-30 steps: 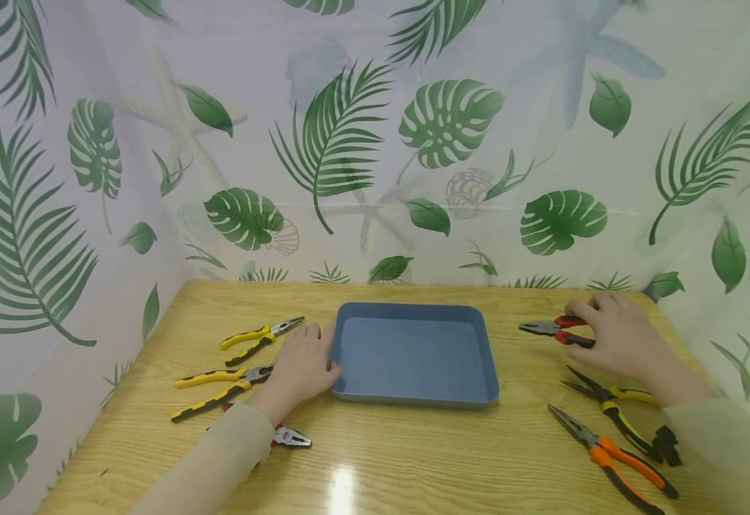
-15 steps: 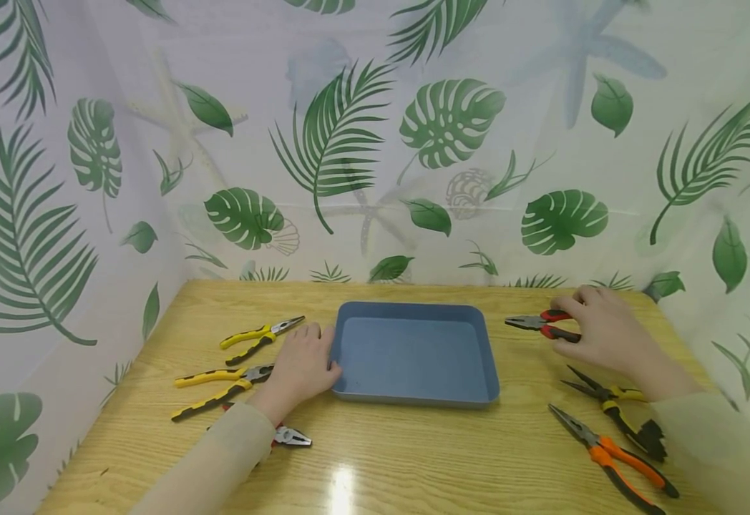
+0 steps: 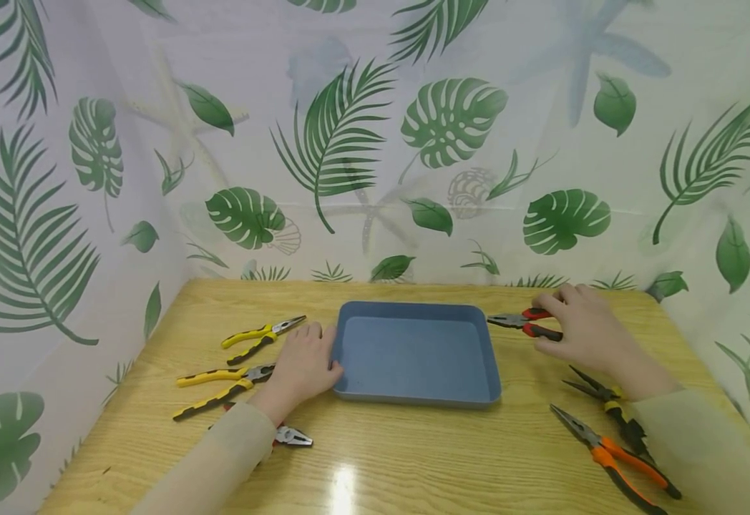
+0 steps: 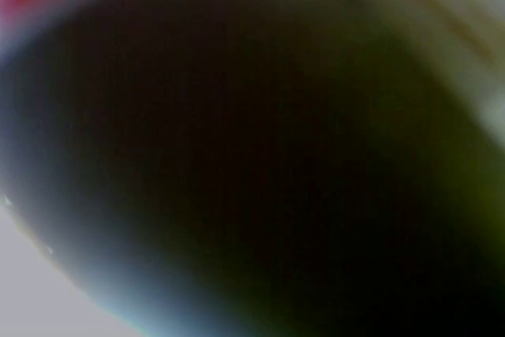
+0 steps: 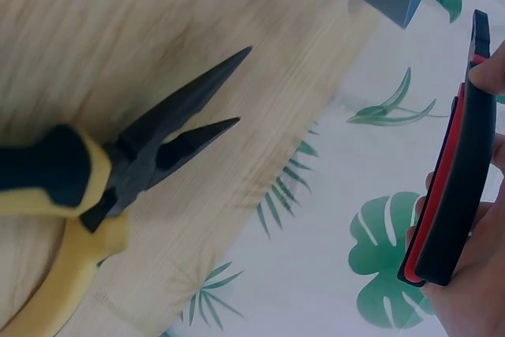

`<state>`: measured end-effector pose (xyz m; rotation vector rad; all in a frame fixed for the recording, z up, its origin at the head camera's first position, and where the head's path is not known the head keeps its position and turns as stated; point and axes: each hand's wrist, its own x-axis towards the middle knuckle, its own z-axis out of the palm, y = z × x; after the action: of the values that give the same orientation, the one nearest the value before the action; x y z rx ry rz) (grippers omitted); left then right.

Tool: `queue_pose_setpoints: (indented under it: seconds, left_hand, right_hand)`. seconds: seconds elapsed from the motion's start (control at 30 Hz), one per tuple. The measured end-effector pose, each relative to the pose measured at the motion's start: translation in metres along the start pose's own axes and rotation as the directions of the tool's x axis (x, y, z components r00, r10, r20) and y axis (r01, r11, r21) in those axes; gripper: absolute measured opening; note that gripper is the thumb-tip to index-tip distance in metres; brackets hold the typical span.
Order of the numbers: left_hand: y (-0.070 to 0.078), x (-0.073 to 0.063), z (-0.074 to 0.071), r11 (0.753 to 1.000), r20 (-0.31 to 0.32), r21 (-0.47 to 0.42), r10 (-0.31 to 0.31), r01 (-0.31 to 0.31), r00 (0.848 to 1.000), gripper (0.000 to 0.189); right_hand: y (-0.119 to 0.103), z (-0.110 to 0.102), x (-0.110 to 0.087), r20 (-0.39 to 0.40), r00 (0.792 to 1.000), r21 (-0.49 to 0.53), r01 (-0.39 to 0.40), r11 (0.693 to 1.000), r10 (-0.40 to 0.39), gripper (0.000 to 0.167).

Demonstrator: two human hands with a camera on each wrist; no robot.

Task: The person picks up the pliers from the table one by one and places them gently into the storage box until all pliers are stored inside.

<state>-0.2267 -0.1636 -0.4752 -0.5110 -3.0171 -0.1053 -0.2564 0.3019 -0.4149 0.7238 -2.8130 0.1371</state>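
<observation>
My right hand (image 3: 584,329) grips red-and-black-handled needle-nose pliers (image 3: 531,329), their closed-looking tips pointing left at the right rim of a blue-grey tray (image 3: 414,397). In the right wrist view, the same pliers (image 5: 450,195) are raised, seen edge-on in the fingers. At the tray's left wall, my left hand (image 3: 305,363) holds the edge, thumb by the rim; its fingertips are hidden. Under the right forearm lie black-and-yellow needle-nose pliers (image 3: 597,390), jaws apart. The left wrist view is dark and blurred.
Orange-and-black pliers (image 3: 600,450) lie at the front right. Left of the tray are two yellow-and-black pliers (image 3: 265,336), and red-handled pliers (image 3: 291,435) partly under the left sleeve. A leaf-print cloth (image 3: 375,143) hangs behind the wooden table (image 3: 426,458).
My right hand has moved left with the red-and-black pliers, bringing their tips to the tray's right rim. The left hand and tray have stayed in place.
</observation>
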Motion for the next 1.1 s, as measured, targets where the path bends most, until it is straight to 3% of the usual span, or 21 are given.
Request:
queue_pose_setpoints:
  seconds: [1.1]
  left_hand:
    - [-0.001,0.000,0.003,1.000,-0.019,0.022,0.002,-0.001,1.000,0.054]
  right_hand:
    - [-0.036,0.027,0.030,-0.049,0.997,0.085,0.062,0.994,-0.058,0.047]
